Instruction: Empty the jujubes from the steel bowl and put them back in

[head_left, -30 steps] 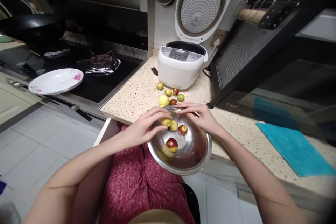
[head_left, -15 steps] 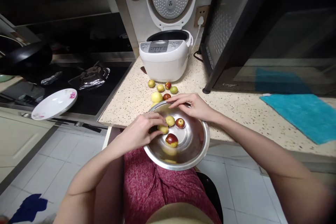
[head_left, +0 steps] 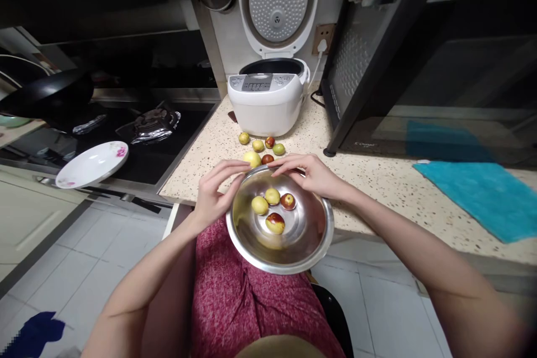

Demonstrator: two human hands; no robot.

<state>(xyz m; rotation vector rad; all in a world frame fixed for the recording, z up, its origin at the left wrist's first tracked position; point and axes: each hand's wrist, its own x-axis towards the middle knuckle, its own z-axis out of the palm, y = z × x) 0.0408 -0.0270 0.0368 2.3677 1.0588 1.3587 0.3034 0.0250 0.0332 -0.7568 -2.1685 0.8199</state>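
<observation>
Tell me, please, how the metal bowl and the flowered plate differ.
The metal bowl is shiny and silvery; the flowered plate is white with pink blooms. The bowl is deep, while the plate is shallow. The bowl holds four fruits, with the right hand at its rim; the plate is by the hob, away from both hands. Both are round.

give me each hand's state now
Left hand: open, beside the bowl.
Right hand: over the bowl's far edge, grip can't be told.
</observation>
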